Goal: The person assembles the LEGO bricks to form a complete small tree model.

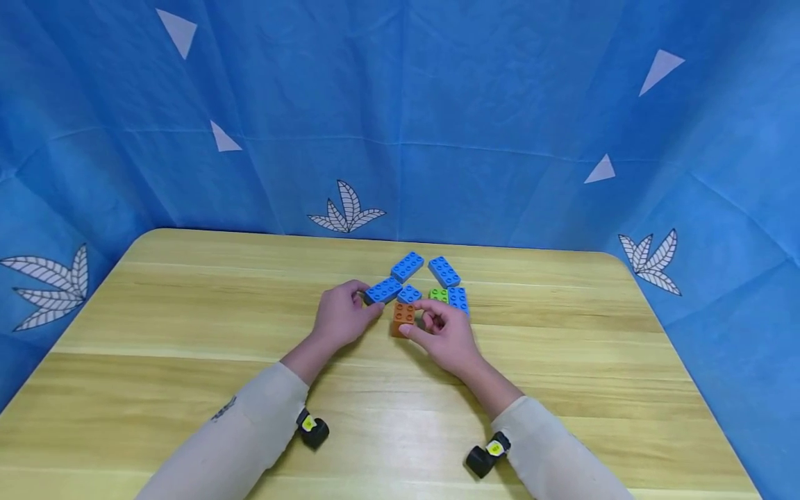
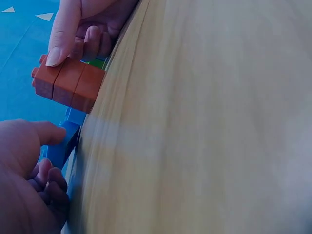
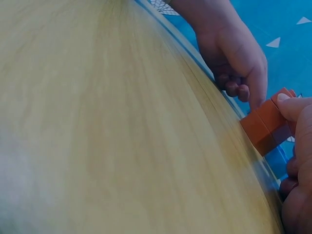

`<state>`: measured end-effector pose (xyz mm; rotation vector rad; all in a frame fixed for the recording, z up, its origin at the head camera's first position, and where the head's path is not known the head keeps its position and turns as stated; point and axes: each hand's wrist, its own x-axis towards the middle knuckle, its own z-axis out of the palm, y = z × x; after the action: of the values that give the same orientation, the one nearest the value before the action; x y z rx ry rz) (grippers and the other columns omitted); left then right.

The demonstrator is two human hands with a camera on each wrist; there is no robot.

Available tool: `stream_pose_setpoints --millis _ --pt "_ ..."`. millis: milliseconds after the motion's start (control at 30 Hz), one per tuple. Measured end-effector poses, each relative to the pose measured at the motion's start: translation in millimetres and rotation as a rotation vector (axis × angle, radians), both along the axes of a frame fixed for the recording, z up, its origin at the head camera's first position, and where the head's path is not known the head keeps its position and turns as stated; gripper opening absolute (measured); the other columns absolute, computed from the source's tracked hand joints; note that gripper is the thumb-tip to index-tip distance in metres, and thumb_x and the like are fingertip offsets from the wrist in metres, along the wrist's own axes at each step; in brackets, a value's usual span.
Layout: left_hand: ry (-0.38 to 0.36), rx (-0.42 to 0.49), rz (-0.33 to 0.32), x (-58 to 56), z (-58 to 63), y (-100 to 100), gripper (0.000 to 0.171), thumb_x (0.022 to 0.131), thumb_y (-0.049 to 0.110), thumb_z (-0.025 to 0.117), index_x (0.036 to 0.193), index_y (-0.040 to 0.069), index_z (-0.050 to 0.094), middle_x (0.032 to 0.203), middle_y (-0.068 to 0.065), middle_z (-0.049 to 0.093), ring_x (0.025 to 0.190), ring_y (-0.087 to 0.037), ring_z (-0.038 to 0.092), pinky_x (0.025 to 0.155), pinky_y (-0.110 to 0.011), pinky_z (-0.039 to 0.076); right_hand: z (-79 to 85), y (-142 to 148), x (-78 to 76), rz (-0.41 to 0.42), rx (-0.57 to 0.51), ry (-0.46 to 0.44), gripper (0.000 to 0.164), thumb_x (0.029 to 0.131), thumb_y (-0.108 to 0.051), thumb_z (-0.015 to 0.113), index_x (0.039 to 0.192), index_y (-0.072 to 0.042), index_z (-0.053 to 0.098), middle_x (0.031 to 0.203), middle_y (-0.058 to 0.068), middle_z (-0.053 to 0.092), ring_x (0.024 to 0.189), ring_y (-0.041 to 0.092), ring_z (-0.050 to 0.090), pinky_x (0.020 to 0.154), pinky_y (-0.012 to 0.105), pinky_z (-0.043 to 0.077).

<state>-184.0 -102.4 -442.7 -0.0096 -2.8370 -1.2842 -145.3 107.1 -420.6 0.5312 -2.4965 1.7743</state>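
A stack of orange toy bricks [image 1: 403, 319], three high in the left wrist view, stands upright on the table. My right hand [image 1: 448, 338] pinches its top brick between thumb and forefinger, the other fingers curled beneath. To the left, my left hand [image 1: 340, 314] has its thumb and forefinger around the left end of a long blue brick [image 1: 383, 290]. Its remaining fingers are curled in, as the left wrist view shows. Just behind the orange stack sits a small blue brick [image 1: 409, 294]. A green brick [image 1: 439, 295] lies beyond my right fingers, partly hidden.
Two more long blue bricks lie farther back, a left one [image 1: 407, 266] and a right one [image 1: 444, 271]. Another blue brick [image 1: 458, 299] sits against the green one, partly covered by my right hand. The wooden table [image 1: 219, 298] ends at a blue curtain [image 1: 475, 104].
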Motion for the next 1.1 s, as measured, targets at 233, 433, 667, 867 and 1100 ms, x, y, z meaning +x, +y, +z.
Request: stream_pose_setpoints --millis 233,433,667,867,1100 --pt "-0.031 0.134 0.005 6.9 2.5 -11.1 0.041 0.089 0.030 0.078 0.120 0.005 0.067 0.069 -0.004 0.052 0.061 -0.020 0.047 0.056 -0.032 0.037 1.6 -1.1 0.3 0.008 0.004 -0.001 0.028 0.086 -0.004 0.079 0.111 0.003 0.070 0.068 0.009 0.047 0.059 0.014 0.037 0.057 0.024 0.032" --pt "-0.018 0.244 -0.013 15.7 6.0 -21.3 0.036 0.091 0.027 0.076 0.120 0.007 0.068 0.077 -0.005 0.053 0.070 -0.021 0.048 0.062 -0.032 0.039 1.3 -0.4 0.8 0.010 0.017 -0.006 0.028 0.086 -0.004 0.079 0.112 0.001 0.070 0.070 0.016 0.048 0.060 0.015 0.037 0.058 0.025 0.033" --pt "-0.005 0.341 -0.118 27.8 13.0 -29.6 0.033 0.092 0.023 0.075 0.122 0.011 0.067 0.080 -0.008 0.053 0.070 -0.023 0.050 0.057 -0.025 0.039 1.8 -0.5 0.8 0.010 0.007 -0.003 0.028 0.086 -0.003 0.079 0.111 0.002 0.071 0.069 0.010 0.046 0.060 0.015 0.037 0.058 0.025 0.033" --pt "0.000 0.337 -0.210 33.7 19.0 -32.2 0.033 0.094 0.019 0.072 0.126 0.012 0.065 0.079 -0.008 0.055 0.067 -0.023 0.049 0.055 -0.025 0.039 1.7 0.0 0.8 0.016 0.001 -0.002 0.027 0.086 -0.003 0.078 0.111 0.002 0.071 0.068 0.011 0.046 0.059 0.015 0.037 0.058 0.026 0.032" --pt "-0.013 0.311 -0.276 35.9 23.6 -33.9 0.033 0.096 0.017 0.070 0.128 0.012 0.064 0.079 -0.008 0.054 0.065 -0.022 0.048 0.056 -0.026 0.038 2.9 0.3 0.6 0.026 -0.006 0.000 0.028 0.086 -0.002 0.078 0.112 0.003 0.070 0.069 0.010 0.046 0.059 0.017 0.037 0.058 0.025 0.032"
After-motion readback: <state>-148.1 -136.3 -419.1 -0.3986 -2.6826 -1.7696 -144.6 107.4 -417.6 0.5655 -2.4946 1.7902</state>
